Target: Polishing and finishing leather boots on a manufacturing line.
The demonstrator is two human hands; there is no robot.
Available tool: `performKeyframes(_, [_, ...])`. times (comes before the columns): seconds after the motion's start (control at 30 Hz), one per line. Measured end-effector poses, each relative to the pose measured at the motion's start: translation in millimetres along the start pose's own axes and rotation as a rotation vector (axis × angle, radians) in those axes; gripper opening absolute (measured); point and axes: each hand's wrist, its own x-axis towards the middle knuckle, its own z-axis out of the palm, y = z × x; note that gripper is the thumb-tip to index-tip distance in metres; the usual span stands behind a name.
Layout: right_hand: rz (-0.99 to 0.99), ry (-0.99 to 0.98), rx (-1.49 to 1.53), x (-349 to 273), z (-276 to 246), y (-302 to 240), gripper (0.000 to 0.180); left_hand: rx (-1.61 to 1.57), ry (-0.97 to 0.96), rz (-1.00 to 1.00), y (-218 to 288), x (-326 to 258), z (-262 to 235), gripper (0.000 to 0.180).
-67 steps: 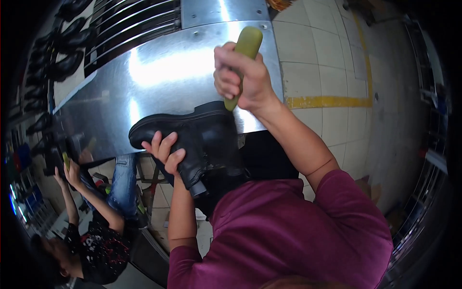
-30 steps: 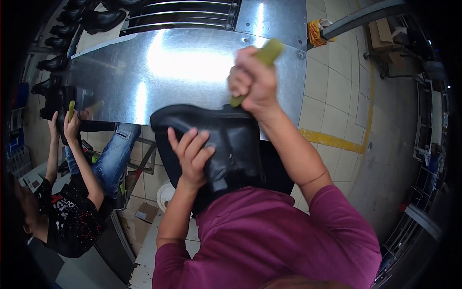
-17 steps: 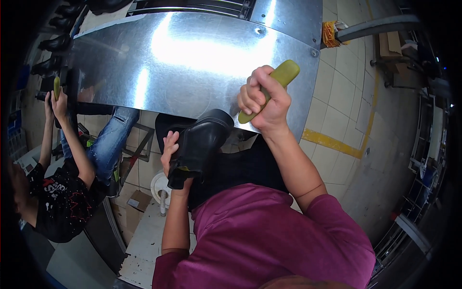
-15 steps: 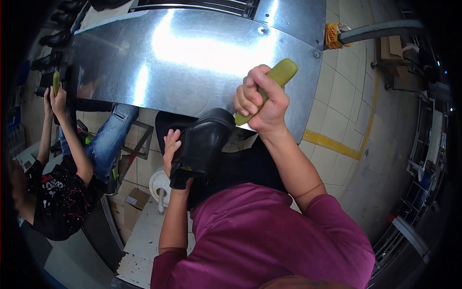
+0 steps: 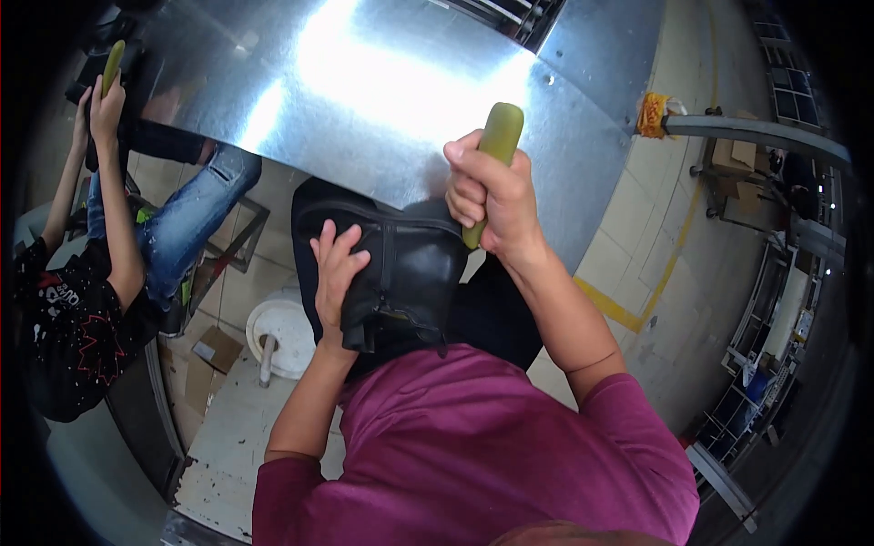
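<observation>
**Black leather boot held in lap, brush handle raised at its toe end**

Black leather ankle boot (image 5: 410, 282) rests against the person's lap, below the near edge of the shiny sheet-metal table (image 5: 382, 91). Its shaft opening faces the person's chest; its toe end points toward the table edge.

Left hand (image 5: 335, 268) lies flat on the boot's near side, fingers spread and pressed to the leather, steadying it. Right hand (image 5: 492, 200) is closed in a fist, fingers clamped round a yellow-green plastic tool handle (image 5: 492, 164), which stands nearly upright. The working end is hidden behind the hand and the boot, so contact with the leather cannot be confirmed.

Change noted: half a second ago the handle slanted up to the right and the boot sat narrower in view, turned on edge. The handle is now steeper and the boot shows more of its broad side. Judgement: the boot has been turned in the lap to present a fresh face to the tool, and work on it continues rather than ends.

Alongside, a co-worker in blue jeans (image 5: 187, 223) sits at the table's left end, holding a similar yellow-green handle (image 5: 112, 65). A white bucket (image 5: 280, 337) stands on the tiled floor (image 5: 655, 246).
</observation>
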Motion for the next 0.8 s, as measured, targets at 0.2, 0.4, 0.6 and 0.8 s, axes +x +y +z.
performKeyframes(0.2, [0.081, -0.032, -0.269, 9.8, 10.8, -9.7, 0.021, -0.055, -0.021, -0.044, 21.7, 16.5, -8.7, 0.041])
performKeyframes(0.4, [0.079, -0.151, -0.377, 34.5, 49.5, 20.0, 0.025, 0.126, -0.025, -0.043, 35.9, 19.6, -24.6, 0.048])
performKeyframes(0.6, [-0.052, -0.155, -0.227, 37.3, 16.6, 21.8, 0.018, 0.084, -0.066, 0.037, 40.8, 17.2, -8.0, 0.063])
performKeyframes(0.8, [-0.394, -0.261, -0.015, -19.4, -37.4, -52.2, 0.014, 0.086, -0.145, 0.478, 75.9, 60.5, 14.0, 0.031])
